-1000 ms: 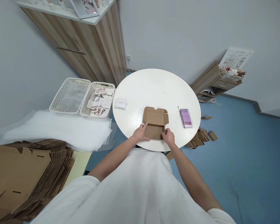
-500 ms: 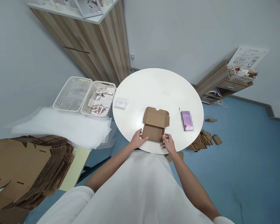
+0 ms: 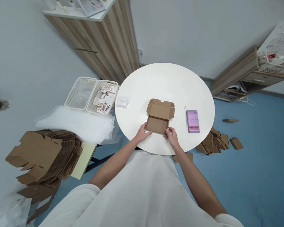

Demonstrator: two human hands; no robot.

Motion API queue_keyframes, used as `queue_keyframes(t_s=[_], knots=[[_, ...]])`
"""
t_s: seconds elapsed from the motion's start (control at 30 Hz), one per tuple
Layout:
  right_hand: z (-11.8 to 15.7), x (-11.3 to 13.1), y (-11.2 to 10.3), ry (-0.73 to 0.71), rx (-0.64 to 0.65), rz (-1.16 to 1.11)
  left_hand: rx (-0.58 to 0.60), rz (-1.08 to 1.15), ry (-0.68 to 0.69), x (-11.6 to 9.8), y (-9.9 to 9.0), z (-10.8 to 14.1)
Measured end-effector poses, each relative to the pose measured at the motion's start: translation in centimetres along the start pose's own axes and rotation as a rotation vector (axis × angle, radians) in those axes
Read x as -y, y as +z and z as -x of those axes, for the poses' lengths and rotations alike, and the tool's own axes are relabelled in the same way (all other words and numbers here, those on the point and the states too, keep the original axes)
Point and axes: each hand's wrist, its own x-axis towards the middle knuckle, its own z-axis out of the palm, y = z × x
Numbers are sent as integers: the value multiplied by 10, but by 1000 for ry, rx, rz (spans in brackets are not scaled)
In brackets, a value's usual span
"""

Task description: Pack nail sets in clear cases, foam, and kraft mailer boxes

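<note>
A small brown cardboard box (image 3: 157, 125) lies on the round white table (image 3: 165, 75), its flap lid raised on the far side and its inside bare. My left hand (image 3: 142, 133) grips the near left corner, thumb along the front edge. On the near right corner, my right hand (image 3: 171, 136) is closed with thumb and fingers on the side wall. To the right lies a purple item (image 3: 192, 121), blurred by pixels. A small clear plastic packet (image 3: 122, 101) rests near the table's left edge.
Left of the table are two white baskets (image 3: 87, 108), one with printed cards, then translucent sheets (image 3: 75, 124) and a stack of flat cardboard blanks (image 3: 47, 151). Folded boxes (image 3: 215, 142) lie on the blue floor at right. A wooden cabinet (image 3: 104, 41) stands behind.
The box has moved slightly away from me on the table, with both hands still on it. The camera view has shifted a little.
</note>
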Motion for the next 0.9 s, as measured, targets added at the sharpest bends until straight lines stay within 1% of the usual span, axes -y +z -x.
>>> queue_keyframes(t_s=[0.07, 0.13, 0.2, 0.23, 0.27, 0.33, 0.4, 0.47, 0.57, 0.6, 0.67, 0.73, 0.8, 0.83, 0.9], knots=[[0, -1, -2, -20, 0, 37, -15, -24, -10, 1, 1, 0], [2, -1, -5, -61, -60, 93, -29, -59, -23, 4, 0, 1], [6, -1, -7, -131, -212, 162, -31, -95, -22, 7, -3, 4], [8, 0, -7, -173, -289, 165, -31, -108, -17, 9, -6, 5], [11, 3, -6, -225, -337, 147, -33, -118, -13, 11, -11, 6], [15, 12, -1, -343, -370, 116, -58, -125, -12, 13, -23, 6], [18, 29, 12, -435, -333, 123, -113, -119, -34, 15, -39, 2], [18, 50, 32, -493, -249, 171, -198, -108, -73, 18, -59, -4], [10, 88, 74, -520, -73, 259, -352, -79, -122, 25, -96, -20], [5, 100, 90, -496, -8, 274, -397, -70, -133, 28, -110, -27], [-10, 120, 123, -389, 91, 261, -451, -67, -150, 33, -136, -41], [-30, 133, 156, -276, 146, 233, -464, -89, -159, 35, -160, -58], [-53, 139, 186, -177, 172, 212, -457, -132, -153, 35, -179, -75], [-65, 140, 200, -132, 163, 198, -452, -161, -146, 35, -185, -83], [-86, 140, 223, -57, 117, 182, -403, -195, -132, 34, -193, -98]])
